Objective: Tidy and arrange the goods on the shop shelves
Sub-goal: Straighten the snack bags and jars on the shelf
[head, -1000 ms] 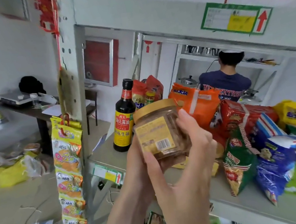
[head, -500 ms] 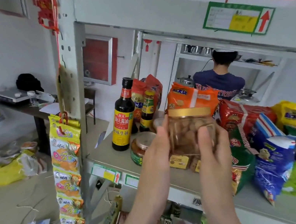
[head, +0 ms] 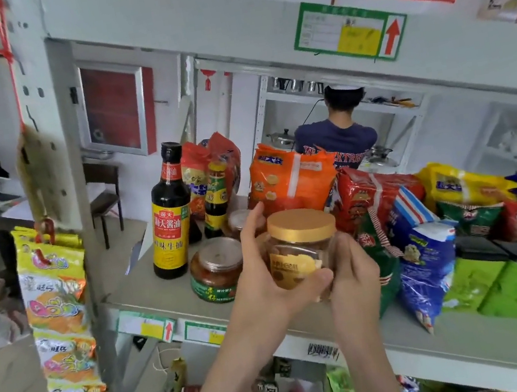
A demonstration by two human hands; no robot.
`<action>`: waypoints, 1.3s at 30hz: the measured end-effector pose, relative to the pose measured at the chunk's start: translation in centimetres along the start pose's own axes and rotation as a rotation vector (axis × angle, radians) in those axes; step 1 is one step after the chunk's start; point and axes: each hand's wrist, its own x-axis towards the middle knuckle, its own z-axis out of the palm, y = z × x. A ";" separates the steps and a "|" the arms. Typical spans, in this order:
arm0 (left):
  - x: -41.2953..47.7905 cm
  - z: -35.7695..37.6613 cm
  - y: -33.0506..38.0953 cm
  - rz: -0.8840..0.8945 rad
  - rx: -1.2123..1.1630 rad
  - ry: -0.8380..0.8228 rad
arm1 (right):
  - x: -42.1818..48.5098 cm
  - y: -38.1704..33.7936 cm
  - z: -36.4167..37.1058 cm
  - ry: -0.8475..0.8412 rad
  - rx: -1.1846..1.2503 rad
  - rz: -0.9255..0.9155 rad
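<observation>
Head view showed both hands closed round the gold-lidded jar (head: 301, 251). The left hand (head: 261, 283) curled about its left side with the thumb under the label, and the right hand (head: 354, 272) cupped its right side. The jar stood upright over the front of the shelf (head: 152, 300); the fingers hid whether its base touched the board.

Room was tight. Just left of the left hand stood a chilli sauce jar (head: 216, 270), and a small jar (head: 237, 221) sat beyond the left fingertips. A sideways nudge while setting down would likely have knocked either one, perhaps into the soy sauce bottle (head: 169, 216) farther left. Beside the right hand a green snack bag (head: 373, 245) and a blue bag (head: 425, 254) leaned loosely, so a brush of the knuckles could have toppled them forward off the edge. An orange packet (head: 291, 177) blocked the way behind the jar. Smooth plastic in a two-handed hold might also have slipped if one hand let go early.
</observation>
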 end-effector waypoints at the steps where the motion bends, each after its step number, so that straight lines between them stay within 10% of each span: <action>1: 0.4 0.0 0.0 0.014 0.005 0.031 | 0.4 0.1 -0.3 -0.027 -0.049 -0.047; 10: 7.0 1.1 -4.1 0.112 0.461 0.258 | 0.9 4.5 -1.5 0.133 -0.730 -0.432; 17: 6.3 0.8 -5.9 0.088 0.629 0.298 | 2.1 5.6 -1.8 -0.173 -0.872 -0.199; 32: 5.7 -1.0 -5.9 -0.002 0.556 0.318 | 2.9 6.0 -3.3 -0.077 -0.570 -0.345; 39: 4.8 -0.5 -5.5 0.008 0.585 0.345 | 2.9 2.8 -4.9 0.012 -0.107 -0.100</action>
